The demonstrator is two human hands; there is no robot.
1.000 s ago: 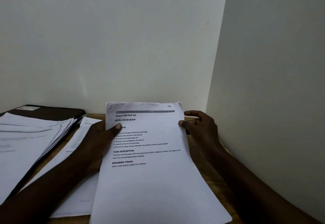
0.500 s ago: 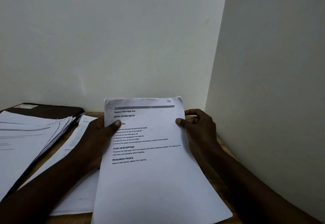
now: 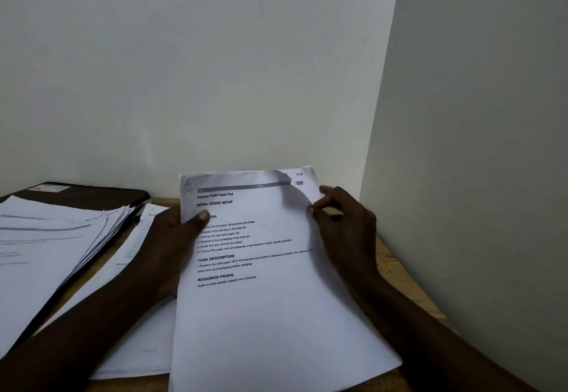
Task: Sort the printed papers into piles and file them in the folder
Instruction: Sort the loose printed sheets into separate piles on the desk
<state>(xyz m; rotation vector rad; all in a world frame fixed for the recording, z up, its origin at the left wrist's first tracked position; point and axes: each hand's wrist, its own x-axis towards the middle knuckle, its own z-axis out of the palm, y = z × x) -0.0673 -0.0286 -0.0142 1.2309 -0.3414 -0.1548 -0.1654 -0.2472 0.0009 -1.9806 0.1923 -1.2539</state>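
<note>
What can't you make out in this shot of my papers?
Head view:
- Folder: mostly covered by the left pile.
- Left pile's print: blurred, cut off by the frame edge.
- Flat sheet: text too small, partly under the left hand.
- Held papers: lower pages hidden beneath the top one; right hand lifts only a corner.

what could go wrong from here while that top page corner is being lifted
1. The right hand pinches only the curled corner of the top sheet; a fast pull may crease or tear it.
2. The left hand grips the stack by one edge, so lower sheets might slip out onto the table.
3. The fanned pile on the folder is already splayed; a sheet dropped there could knock it further askew.
</note>
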